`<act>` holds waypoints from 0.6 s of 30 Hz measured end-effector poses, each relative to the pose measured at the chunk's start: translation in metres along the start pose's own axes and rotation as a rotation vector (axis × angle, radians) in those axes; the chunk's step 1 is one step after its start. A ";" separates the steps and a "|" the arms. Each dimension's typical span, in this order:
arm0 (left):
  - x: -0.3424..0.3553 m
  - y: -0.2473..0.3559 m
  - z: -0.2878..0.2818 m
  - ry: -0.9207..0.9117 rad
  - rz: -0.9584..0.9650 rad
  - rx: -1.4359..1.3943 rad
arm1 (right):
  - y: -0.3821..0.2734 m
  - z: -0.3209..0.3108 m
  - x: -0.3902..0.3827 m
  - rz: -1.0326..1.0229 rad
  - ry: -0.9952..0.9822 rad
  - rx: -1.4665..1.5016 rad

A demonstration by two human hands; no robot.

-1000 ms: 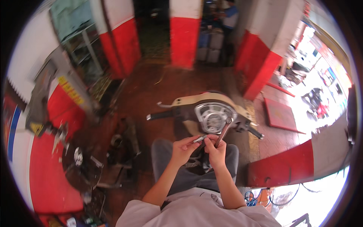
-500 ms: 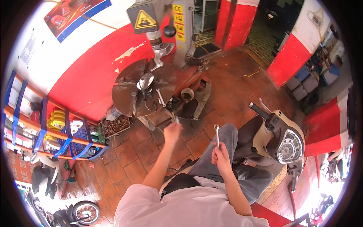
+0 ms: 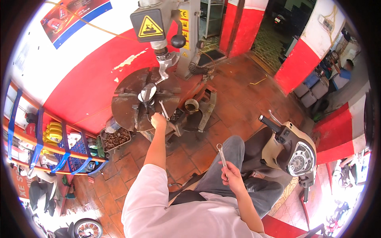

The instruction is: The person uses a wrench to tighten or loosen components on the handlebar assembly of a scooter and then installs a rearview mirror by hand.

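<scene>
My right hand (image 3: 232,175) is closed around a combination wrench (image 3: 221,154), its ring end pointing up, above my grey-trousered leg. Stretched forward, my left hand (image 3: 158,120) is at the near edge of a round dark metal turntable (image 3: 126,110). Its fingers look curled against the dark stem of a mirror, but what they grip is hidden. The mirror (image 3: 147,93) has a shiny oval head and lies on the turntable. Just right of it, close to my left hand, lies another wrench (image 3: 164,110).
The machine's post with a crank arm (image 3: 163,65) rises behind the turntable. A small cup (image 3: 191,105) stands to its right. A tray of small brown parts (image 3: 116,139) sits at left, beside a blue-and-orange rack (image 3: 59,146). A scooter (image 3: 291,148) stands close on my right.
My left hand has moved forward and left, from beside the turntable to the mirror's near end. My right hand, still holding the wrench, has shifted slightly down, and the wrench tilts further left.
</scene>
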State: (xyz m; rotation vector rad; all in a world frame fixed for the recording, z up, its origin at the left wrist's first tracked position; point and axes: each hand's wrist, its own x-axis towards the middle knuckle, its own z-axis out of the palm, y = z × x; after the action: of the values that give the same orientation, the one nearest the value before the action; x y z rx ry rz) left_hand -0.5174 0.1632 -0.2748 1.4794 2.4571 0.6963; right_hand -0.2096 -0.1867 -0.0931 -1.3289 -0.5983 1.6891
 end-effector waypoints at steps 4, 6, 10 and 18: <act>0.006 -0.004 0.001 -0.046 0.030 0.051 | -0.007 -0.005 -0.001 0.007 0.026 0.064; 0.002 -0.008 -0.001 -0.046 0.026 0.030 | -0.011 -0.002 -0.001 -0.024 0.032 0.087; -0.023 0.002 -0.018 0.064 0.083 -0.197 | 0.002 -0.003 0.018 -0.107 0.026 0.144; -0.253 0.062 -0.118 -1.651 0.278 -0.959 | -0.007 0.020 0.075 -0.271 0.266 -0.022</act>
State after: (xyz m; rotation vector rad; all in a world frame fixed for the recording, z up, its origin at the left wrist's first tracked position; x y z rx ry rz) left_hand -0.3930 -0.0678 -0.1616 1.0862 0.5343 0.2834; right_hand -0.2289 -0.1163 -0.1198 -1.3909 -0.6104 1.2668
